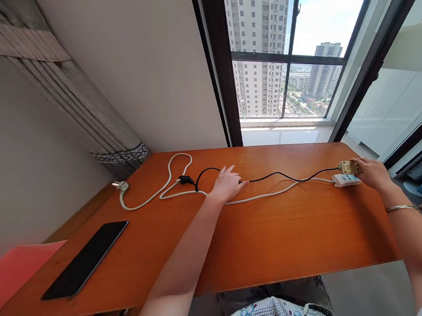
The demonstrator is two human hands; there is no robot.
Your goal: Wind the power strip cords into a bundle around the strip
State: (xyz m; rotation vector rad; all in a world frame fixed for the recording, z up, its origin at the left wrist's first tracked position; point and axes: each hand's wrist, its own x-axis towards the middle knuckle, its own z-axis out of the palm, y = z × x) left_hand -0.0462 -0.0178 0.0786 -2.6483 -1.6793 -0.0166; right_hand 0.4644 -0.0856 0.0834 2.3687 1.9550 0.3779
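My left hand (227, 184) lies over a black cord (280, 174) in the middle of the table, its fingers stretched out and spread. The cord passes beneath it and ends on the left in a black plug (187, 180). At the right end of the table, my right hand (372, 174) is closed on a yellowish power strip (346, 167) at the other end of the black cord. Just in front of that lies a white power strip (345, 181), partly shadowed by my right arm. Its white cord (262, 196) loops across the table to a white plug (122, 186).
A black tablet-like device (86, 260) lies on the near left of the wooden table (281, 240). Behind the table are a wall and a window (286, 86). A grey curtain (91, 111) hangs at the left, and something pink (11, 269) is beside the table's left edge.
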